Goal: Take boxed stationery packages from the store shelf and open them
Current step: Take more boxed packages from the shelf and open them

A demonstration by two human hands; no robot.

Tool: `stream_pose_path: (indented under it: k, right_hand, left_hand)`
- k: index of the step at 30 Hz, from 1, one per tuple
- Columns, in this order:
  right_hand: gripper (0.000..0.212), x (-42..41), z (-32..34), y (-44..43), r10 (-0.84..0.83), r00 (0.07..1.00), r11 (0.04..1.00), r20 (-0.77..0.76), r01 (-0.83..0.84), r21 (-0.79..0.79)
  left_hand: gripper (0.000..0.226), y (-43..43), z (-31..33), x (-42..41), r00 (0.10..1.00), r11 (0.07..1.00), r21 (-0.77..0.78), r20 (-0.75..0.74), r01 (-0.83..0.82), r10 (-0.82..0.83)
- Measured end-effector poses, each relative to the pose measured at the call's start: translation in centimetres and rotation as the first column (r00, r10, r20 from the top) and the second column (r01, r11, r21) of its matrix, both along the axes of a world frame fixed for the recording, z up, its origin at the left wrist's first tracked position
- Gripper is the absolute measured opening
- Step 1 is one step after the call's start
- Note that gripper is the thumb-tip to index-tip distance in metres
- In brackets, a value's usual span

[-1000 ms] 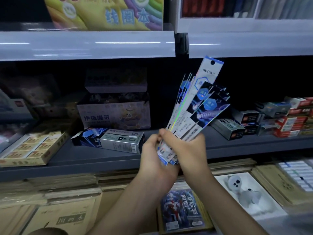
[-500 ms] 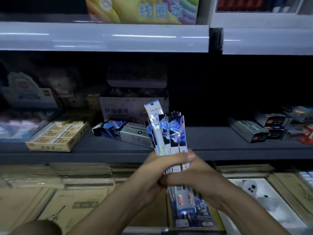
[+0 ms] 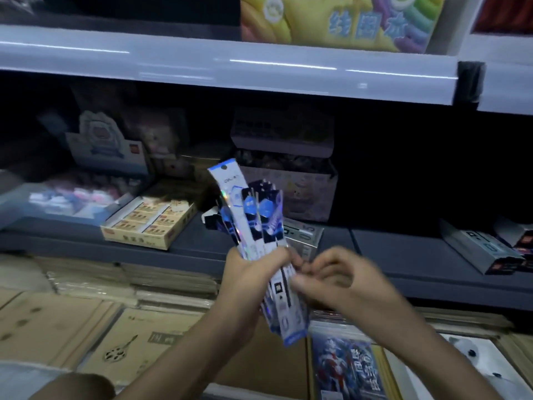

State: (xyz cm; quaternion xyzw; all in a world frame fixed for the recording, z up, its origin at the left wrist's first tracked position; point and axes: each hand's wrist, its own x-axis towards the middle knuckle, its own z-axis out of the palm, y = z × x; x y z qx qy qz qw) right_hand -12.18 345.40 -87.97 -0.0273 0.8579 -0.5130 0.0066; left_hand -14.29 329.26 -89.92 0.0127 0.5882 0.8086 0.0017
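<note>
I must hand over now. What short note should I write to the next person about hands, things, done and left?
Left hand: grips the bundle of slim packets, upright before the shelf.
Right hand: pinches the bundle's lower edge; blurred.
Grey 0.5 box: lies on the shelf behind the bundle, flap seemingly open.
Done: packets are out.
Left: more boxes at the right wait.

Pen packets (image 3: 253, 223) white and navy with blue hexagons and a holographic rainbow strip, left of them a yellow eraser box (image 3: 150, 222) with red-brown labels, behind them a silver-grey box (image 3: 304, 235), above them a pastel rainbow notebook cover (image 3: 340, 24), below-left plain brown kraft sketchbooks (image 3: 54, 321).
</note>
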Motion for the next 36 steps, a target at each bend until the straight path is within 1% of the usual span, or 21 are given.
stream_pose_path:
  k: [1,3,5,8,11,12,14,16,18,20,21,23,26,27,29,30,31,32,33,34,36]
  right_hand:
    - [0.045,-0.1,0.3,0.0,-0.064,0.989,0.998,-0.136,0.064,-0.008]
    - [0.038,0.1,1.1,-0.2,-0.133,0.922,0.991,-0.365,0.124,-0.049]
    - [0.029,0.6,2.3,-1.3,-0.132,0.876,0.990,-0.464,0.096,-0.100]
    - [0.025,0.1,3.0,-3.8,-0.135,0.876,0.987,-0.464,0.076,-0.143]
    - [0.009,-0.7,2.3,-5.6,-0.184,0.870,0.976,-0.457,0.109,-0.186]
    - [0.011,-0.8,2.1,-5.7,-0.192,0.864,0.973,-0.465,0.107,-0.203]
    - [0.023,-0.7,1.8,-5.8,-0.190,0.867,0.964,-0.461,0.075,-0.255]
    - [0.025,-0.7,1.9,-5.7,-0.227,0.880,0.937,-0.417,0.080,-0.341]
    - [0.013,-1.0,2.3,-5.5,-0.317,0.866,0.896,-0.386,0.140,-0.422]
    - [0.011,-1.3,3.3,-5.1,-0.375,0.848,0.863,-0.374,0.172,-0.476]
    - [0.011,-1.4,4.0,-4.7,-0.399,0.837,0.844,-0.375,0.176,-0.506]
    - [0.011,-1.4,5.5,-3.6,-0.432,0.814,0.821,-0.389,0.177,-0.543]
    - [0.011,-1.3,6.4,-2.6,-0.392,0.823,0.857,-0.411,0.164,-0.489]
    - [0.011,-1.3,6.1,-2.4,-0.390,0.822,0.865,-0.416,0.172,-0.471]
    - [0.012,-1.3,5.7,-2.1,-0.419,0.803,0.862,-0.423,0.205,-0.464]
    - [0.013,-1.2,5.5,-1.9,-0.433,0.794,0.858,-0.426,0.219,-0.464]
    - [0.012,-1.2,5.3,-1.6,-0.436,0.791,0.861,-0.429,0.230,-0.453]
    - [0.010,-1.2,5.0,-1.4,-0.422,0.798,0.875,-0.430,0.236,-0.422]
    - [0.007,-1.2,4.6,-1.5,-0.392,0.814,0.897,-0.428,0.236,-0.372]
    - [0.004,-1.2,4.2,-1.8,-0.358,0.836,0.916,-0.417,0.229,-0.328]
    - [0.012,-1.5,3.3,-2.9,-0.314,0.873,0.927,-0.374,0.196,-0.320]
  left_hand:
    - [0.006,-0.6,-0.2,0.1,1.000,0.998,-0.060,0.003,-0.006,0.006]
    - [0.014,-1.2,-0.9,0.3,1.000,0.975,-0.221,0.018,-0.018,0.023]
    - [0.018,-1.5,-1.9,0.5,0.998,0.926,-0.373,0.006,-0.053,0.059]
    - [0.021,-2.2,-3.2,0.6,0.995,0.855,-0.513,-0.096,-0.080,0.035]
    - [0.020,-2.8,-3.7,1.0,0.980,0.757,-0.638,-0.199,-0.138,0.011]
    - [0.019,-3.0,-3.7,1.1,0.973,0.698,-0.692,-0.226,-0.184,0.033]
    - [0.027,-3.4,-3.8,1.0,0.962,0.579,-0.773,-0.261,-0.258,0.080]
    - [0.028,-3.7,-3.6,1.0,0.955,0.569,-0.769,-0.264,-0.291,0.132]
    - [0.026,-3.9,-3.3,1.1,0.956,0.572,-0.767,-0.254,-0.290,0.144]
    - [0.023,-4.1,-3.5,1.2,0.969,0.585,-0.773,-0.211,-0.245,0.126]
    - [0.022,-4.1,-3.7,1.3,0.977,0.621,-0.755,-0.171,-0.211,0.124]
    - [0.018,-4.2,-4.2,1.1,0.989,0.733,-0.665,-0.076,-0.144,0.126]
    - [0.021,-4.2,-3.9,1.2,0.997,0.893,-0.448,0.046,-0.036,0.064]
    - [0.022,-4.4,-3.7,1.1,0.996,0.929,-0.370,0.085,0.021,0.011]
    - [0.026,-4.7,-3.4,1.1,0.973,0.965,-0.173,0.152,0.198,-0.172]
    - [0.025,-4.9,-3.3,1.0,0.943,0.956,-0.028,0.173,0.292,-0.283]
    - [0.023,-5.0,-3.1,0.9,0.902,0.920,0.136,0.188,0.367,-0.388]
    - [0.020,-5.2,-2.9,0.8,0.862,0.869,0.277,0.193,0.411,-0.469]
    - [0.020,-5.3,-2.8,0.8,0.833,0.819,0.382,0.187,0.427,-0.521]
    - [0.023,-5.3,-2.7,0.7,0.815,0.786,0.437,0.178,0.437,-0.552]
    - [0.022,-5.3,-2.4,0.9,0.792,0.767,0.414,0.155,0.491,-0.591]
